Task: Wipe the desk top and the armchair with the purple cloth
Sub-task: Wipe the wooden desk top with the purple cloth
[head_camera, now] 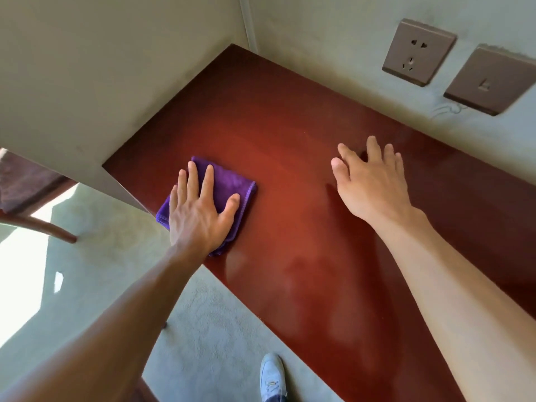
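Note:
The dark red wooden desk top (pixel 290 158) fills the middle of the view and fits into a wall corner. A folded purple cloth (pixel 232 181) lies on it near the desk's left front edge. My left hand (pixel 200 210) presses flat on the cloth, fingers spread. My right hand (pixel 371 181) rests on the bare desk top to the right, fingers apart and holding nothing. Part of the armchair (pixel 26 195), with a brown seat and a curved wooden arm, shows at the far left edge.
Two brown wall sockets (pixel 417 52) sit on the wall behind the desk at upper right. Pale green carpet (pixel 208 338) covers the floor below the desk's front edge. My shoe (pixel 271 375) stands on it near the bottom.

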The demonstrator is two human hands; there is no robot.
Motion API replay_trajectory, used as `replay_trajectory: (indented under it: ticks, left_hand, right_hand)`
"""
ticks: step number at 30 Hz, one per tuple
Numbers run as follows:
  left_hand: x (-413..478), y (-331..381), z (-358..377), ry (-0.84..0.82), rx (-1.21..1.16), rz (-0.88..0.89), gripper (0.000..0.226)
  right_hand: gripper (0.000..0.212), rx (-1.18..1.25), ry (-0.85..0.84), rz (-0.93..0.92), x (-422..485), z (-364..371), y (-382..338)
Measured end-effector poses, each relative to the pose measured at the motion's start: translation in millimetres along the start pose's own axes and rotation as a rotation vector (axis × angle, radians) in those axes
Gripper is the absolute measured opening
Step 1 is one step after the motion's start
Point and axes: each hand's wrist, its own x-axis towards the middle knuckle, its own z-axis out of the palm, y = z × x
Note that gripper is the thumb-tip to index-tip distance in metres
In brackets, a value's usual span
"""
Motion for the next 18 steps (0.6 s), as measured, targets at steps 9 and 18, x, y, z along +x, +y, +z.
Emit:
replay_trajectory:
  ticks: [9, 18]
  left_hand:
    - [-127.9, 92.3, 17.4, -0.029, 0.002, 0.183, 0.084]
    - [-219.7, 172.7, 27.6, -0.135, -0.032, 0.261, 0.085]
  right_hand:
    - [0.046, -0.055, 0.232, -0.246, -53.9, 4.7, 39.6]
    - [0.052, -0.053, 0.03, -0.283, -84.2, 17.4, 75.1]
